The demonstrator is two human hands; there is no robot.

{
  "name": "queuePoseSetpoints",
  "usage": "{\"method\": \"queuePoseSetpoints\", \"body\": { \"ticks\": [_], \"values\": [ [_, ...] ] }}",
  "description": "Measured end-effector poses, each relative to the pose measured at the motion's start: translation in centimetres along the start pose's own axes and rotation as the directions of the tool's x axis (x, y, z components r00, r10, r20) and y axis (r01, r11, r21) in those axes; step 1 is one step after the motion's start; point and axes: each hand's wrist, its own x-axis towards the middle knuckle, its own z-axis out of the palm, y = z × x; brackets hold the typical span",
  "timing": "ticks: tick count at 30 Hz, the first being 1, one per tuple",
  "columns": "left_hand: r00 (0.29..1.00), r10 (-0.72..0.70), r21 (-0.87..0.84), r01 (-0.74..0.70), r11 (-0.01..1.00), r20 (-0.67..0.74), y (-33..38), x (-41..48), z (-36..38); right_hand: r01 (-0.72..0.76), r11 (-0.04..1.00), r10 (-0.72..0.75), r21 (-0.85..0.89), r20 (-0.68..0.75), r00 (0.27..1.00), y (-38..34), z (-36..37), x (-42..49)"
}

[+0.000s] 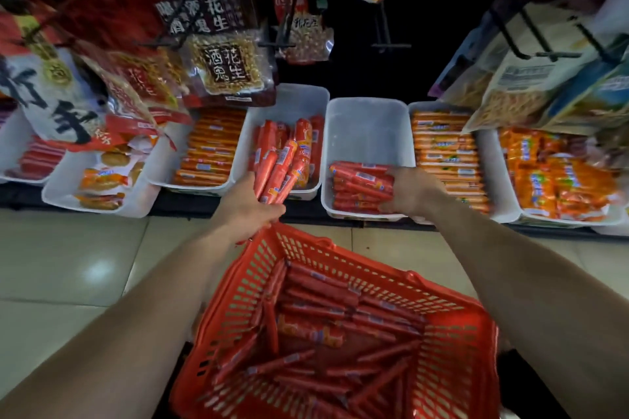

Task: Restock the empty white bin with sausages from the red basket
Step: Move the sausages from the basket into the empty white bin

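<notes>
Mid-restock: left hand [250,204] gripping a sausage bundle [277,170] at 11 o'clock of the red basket [456,343]; right hand [413,192] flat against the stack in the half-filled white bin [367,126] at 12. Next, probably: laying the bundle alongside.

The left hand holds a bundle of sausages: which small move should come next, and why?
Probably carry the bundle of sausages in the left hand rightward to the white bin and lay it behind the stacked sausages. The bin's rear part is bare, and only its front holds a stack, which the right hand is pressing. The red basket holds many more.
</notes>
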Motion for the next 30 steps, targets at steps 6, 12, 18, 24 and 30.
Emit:
{"method": "queuePoseSetpoints", "body": {
  "ticks": [6,12,18,24,30],
  "values": [
    [1.0,-0.004,-0.032,0.004,0.999,-0.001,0.4,4.7,1.2,0.078,0.988,-0.056,-0.13,0.166,0.984,0.4,1.2,5.7],
    [1.0,0.016,0.021,-0.016,1.0,0.004,1.9,8.3,3.5,0.15,0.982,-0.144,-0.118,0.053,0.988,2.0,1.3,5.9],
    [0.983,0.142,0.073,-0.151,0.986,0.117,6.3,11.6,7.6,0.044,0.976,0.013,0.214,-0.26,0.965,5.7,2.8,2.5],
    [0.912,0.154,0.38,-0.306,0.873,0.38,9.1,15.3,13.2,-0.054,0.88,0.208,0.472,-0.281,0.937,7.8,5.7,0.4],
    [0.856,0.205,0.594,-0.484,0.642,0.475,8.5,17.3,16.8,-0.039,0.868,0.224,0.495,-0.32,0.92,7.5,6.8,1.4]
  ]
}}
